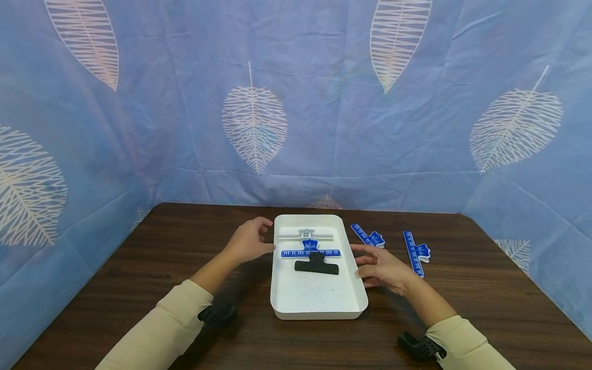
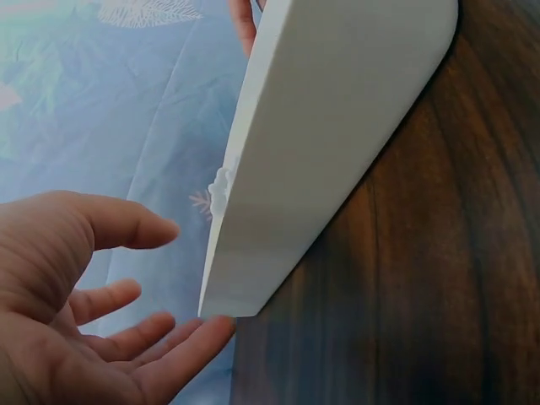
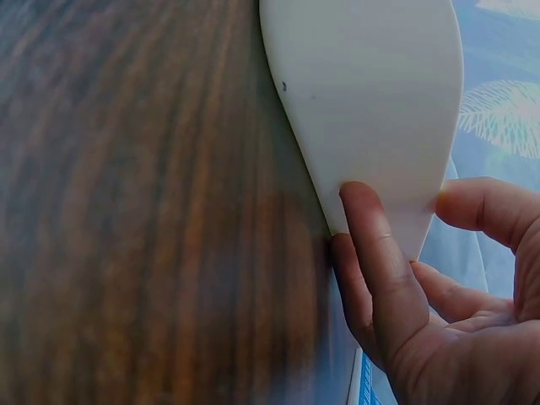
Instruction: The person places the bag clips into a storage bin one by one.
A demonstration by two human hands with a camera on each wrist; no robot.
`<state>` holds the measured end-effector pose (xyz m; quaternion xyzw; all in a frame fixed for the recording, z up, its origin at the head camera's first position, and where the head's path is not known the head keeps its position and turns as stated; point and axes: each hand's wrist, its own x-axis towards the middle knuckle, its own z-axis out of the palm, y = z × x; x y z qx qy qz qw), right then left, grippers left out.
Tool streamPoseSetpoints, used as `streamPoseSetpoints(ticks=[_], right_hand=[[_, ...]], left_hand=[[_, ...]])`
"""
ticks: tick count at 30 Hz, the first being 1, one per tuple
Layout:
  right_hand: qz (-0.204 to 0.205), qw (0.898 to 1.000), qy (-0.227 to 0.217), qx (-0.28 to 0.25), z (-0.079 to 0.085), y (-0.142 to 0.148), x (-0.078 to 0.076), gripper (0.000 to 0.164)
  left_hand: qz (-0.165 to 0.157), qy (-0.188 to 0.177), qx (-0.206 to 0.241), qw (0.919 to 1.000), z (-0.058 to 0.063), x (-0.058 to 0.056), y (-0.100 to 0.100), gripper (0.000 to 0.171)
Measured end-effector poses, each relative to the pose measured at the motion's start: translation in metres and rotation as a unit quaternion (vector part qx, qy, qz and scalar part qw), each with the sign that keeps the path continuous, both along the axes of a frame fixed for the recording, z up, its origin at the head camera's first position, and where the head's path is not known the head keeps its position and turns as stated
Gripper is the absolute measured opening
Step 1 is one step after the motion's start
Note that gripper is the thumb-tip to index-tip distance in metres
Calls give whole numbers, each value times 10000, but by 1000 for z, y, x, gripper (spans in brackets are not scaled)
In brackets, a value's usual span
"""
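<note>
A white rectangular tray point(image 1: 319, 300) rests on the table in the head view. Inside it, from back to front, lie a clear clip point(image 1: 306, 236), a blue clip with a piano-key pattern point(image 1: 311, 250) and a black clip point(image 1: 317, 266). My left hand point(image 1: 248, 242) is beside the tray's left wall, fingers loosely bent and thumb apart from them; in the left wrist view a fingertip point(image 2: 221, 326) is right at the tray's far corner. With extended fingers, my right hand point(image 1: 385, 270) touches the tray's right wall; in the right wrist view a fingertip point(image 3: 359, 196) lies against the white side.
Two more blue piano-key clips lie on the dark wood table point(image 1: 485, 293) to the tray's right: one angled clip point(image 1: 363, 235) behind my right hand, another clip point(image 1: 413, 252) farther right. A blue leaf-patterned cloth point(image 1: 319, 128) hangs round the table's back and sides.
</note>
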<state>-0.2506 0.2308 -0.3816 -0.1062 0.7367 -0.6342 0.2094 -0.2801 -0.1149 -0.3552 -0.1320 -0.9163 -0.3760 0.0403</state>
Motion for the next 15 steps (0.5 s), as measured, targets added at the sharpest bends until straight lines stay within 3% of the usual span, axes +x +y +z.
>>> streamPoseSetpoints(ticks=[3, 7, 12, 15], right_hand=[[-3, 10000, -8, 9, 0, 0, 0, 83], [-10, 10000, -22, 0, 1, 0, 0, 84], [15, 10000, -18, -41, 1, 0, 1, 84], [23, 10000, -15, -35, 1, 0, 1, 84]], left_hand=[[-3, -788, 752, 9940, -3, 1, -1, 59], [-11, -1728, 1658, 9709, -7, -1, -4, 64], [-43, -2376, 2334, 9429, -13, -2, -8, 69], [-66, -2540, 2549, 9330, -15, -1, -10, 69]])
